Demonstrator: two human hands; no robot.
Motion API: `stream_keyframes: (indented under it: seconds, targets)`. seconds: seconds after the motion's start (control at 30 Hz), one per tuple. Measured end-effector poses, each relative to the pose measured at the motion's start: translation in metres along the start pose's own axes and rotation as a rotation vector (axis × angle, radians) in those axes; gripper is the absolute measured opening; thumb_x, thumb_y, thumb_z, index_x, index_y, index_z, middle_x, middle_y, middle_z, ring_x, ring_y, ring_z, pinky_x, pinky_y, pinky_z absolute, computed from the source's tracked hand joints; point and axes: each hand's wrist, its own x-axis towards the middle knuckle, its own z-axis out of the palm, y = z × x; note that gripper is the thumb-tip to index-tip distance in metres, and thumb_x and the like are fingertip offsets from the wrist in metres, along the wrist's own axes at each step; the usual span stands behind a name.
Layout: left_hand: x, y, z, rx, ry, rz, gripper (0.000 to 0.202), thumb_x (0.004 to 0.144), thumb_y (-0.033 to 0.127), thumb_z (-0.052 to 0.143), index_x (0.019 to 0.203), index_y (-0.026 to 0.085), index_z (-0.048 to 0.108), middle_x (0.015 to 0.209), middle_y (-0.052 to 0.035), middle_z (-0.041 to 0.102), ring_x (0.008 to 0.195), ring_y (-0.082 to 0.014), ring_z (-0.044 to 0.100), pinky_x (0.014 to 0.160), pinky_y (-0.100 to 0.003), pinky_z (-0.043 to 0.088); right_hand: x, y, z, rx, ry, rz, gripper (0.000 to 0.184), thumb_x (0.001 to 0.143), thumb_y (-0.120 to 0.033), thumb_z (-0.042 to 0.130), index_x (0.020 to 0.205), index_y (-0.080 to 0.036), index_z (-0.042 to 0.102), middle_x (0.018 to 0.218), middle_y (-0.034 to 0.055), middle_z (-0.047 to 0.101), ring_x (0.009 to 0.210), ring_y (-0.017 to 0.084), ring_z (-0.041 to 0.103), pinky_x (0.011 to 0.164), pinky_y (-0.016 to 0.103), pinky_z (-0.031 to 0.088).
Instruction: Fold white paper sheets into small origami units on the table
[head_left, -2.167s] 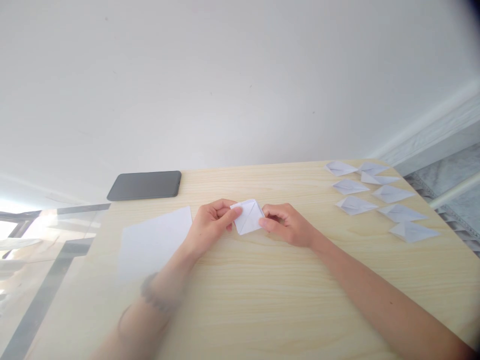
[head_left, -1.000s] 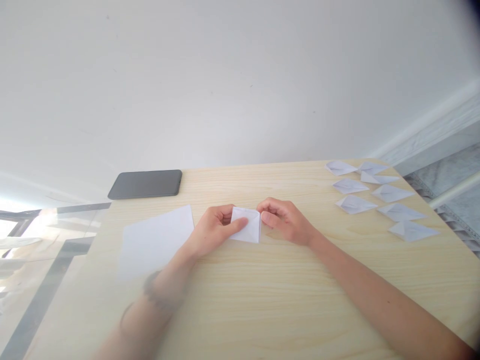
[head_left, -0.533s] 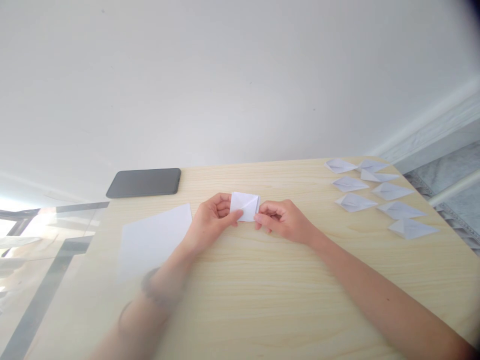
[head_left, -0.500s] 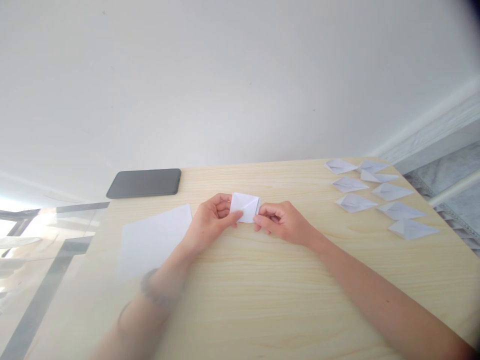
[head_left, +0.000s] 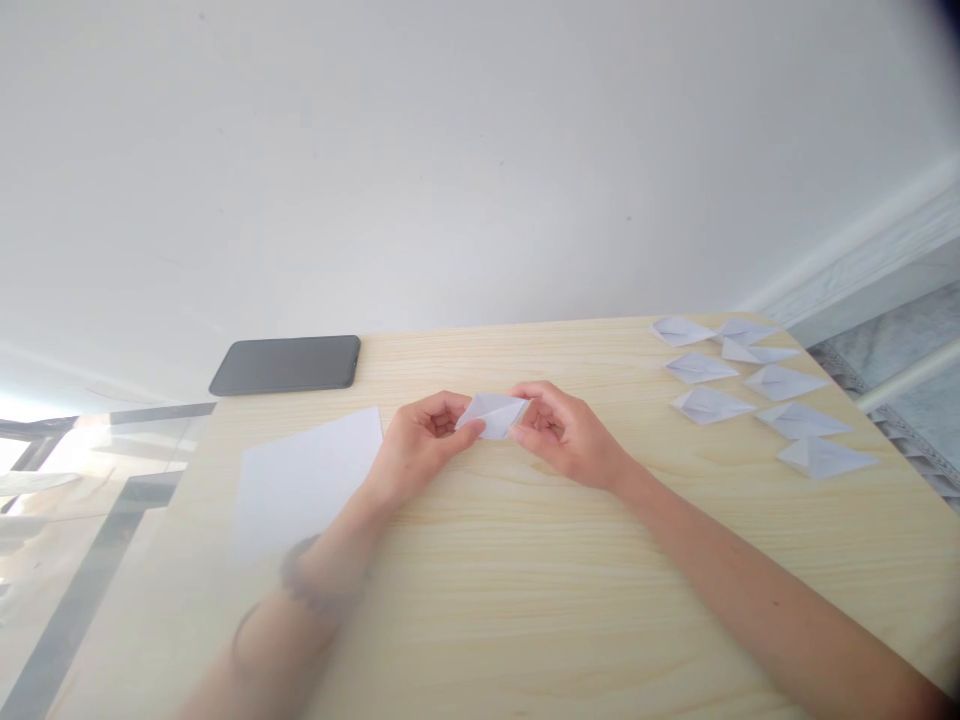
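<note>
A small folded white paper piece (head_left: 493,413) hangs just above the middle of the light wooden table (head_left: 525,580). My left hand (head_left: 420,445) pinches its left edge between thumb and fingers. My right hand (head_left: 566,432) pinches its right edge, fingers curled round it. The piece is partly opened and tilted, so its creased faces show between the two hands. Both forearms reach in from the near edge.
A flat white sheet (head_left: 307,480) lies left of my hands. A dark phone (head_left: 285,364) rests at the table's far left edge. Several finished folded paper shapes (head_left: 750,390) are spread over the far right corner. A white wall stands behind.
The folded piece stood as a flat square between my fingers; it has been tipped and spread into a flatter, wider shape. My right fingers have moved up onto its top right edge.
</note>
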Motion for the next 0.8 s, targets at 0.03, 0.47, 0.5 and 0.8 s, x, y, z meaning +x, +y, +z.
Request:
stream_keyframes:
  seconds: [0.03,0.47,0.5,0.8]
  targets:
    - [-0.001,-0.001,0.001,0.058,0.021,0.044,0.015,0.078,0.027,0.060,0.089,0.017,0.062,0.087,-0.0041,0.066,0.078,-0.0148,0.060,0.072,-0.027,0.048,0.000,0.001,0.000,-0.007,0.030,-0.042,0.029,0.078,-0.029,0.056,0.106,-0.021,0.051,0.085,0.0025,0.059,0.061,0.009,0.050,0.050,0.021,0.041]
    - [-0.001,-0.009,0.003,0.656,0.203,0.459,0.013,0.081,0.019,0.055,0.085,0.023,0.067,0.085,-0.0025,0.058,0.076,-0.0132,0.055,0.067,-0.026,0.045,0.001,0.008,0.005,-0.243,0.258,-0.303,0.017,0.081,-0.011,0.049,0.085,-0.021,0.062,0.094,0.0030,0.064,0.090,0.013,0.059,0.081,0.029,0.047]
    - [-0.001,-0.010,0.003,0.707,0.192,0.444,0.013,0.082,0.020,0.055,0.085,0.024,0.067,0.085,-0.0024,0.059,0.077,-0.0141,0.054,0.069,-0.027,0.045,0.001,0.008,0.006,-0.281,0.251,-0.286,0.016,0.080,-0.011,0.050,0.084,-0.021,0.062,0.093,0.0025,0.065,0.089,0.014,0.059,0.081,0.029,0.047]
    - [-0.002,-0.009,0.004,0.965,0.121,0.422,0.021,0.087,0.026,0.046,0.100,0.022,0.062,0.092,-0.0045,0.060,0.085,-0.0177,0.050,0.077,-0.034,0.042,0.002,0.007,0.005,-0.465,0.189,-0.205,0.010,0.080,-0.024,0.056,0.077,-0.022,0.066,0.088,0.0017,0.065,0.086,0.016,0.054,0.083,0.034,0.040]
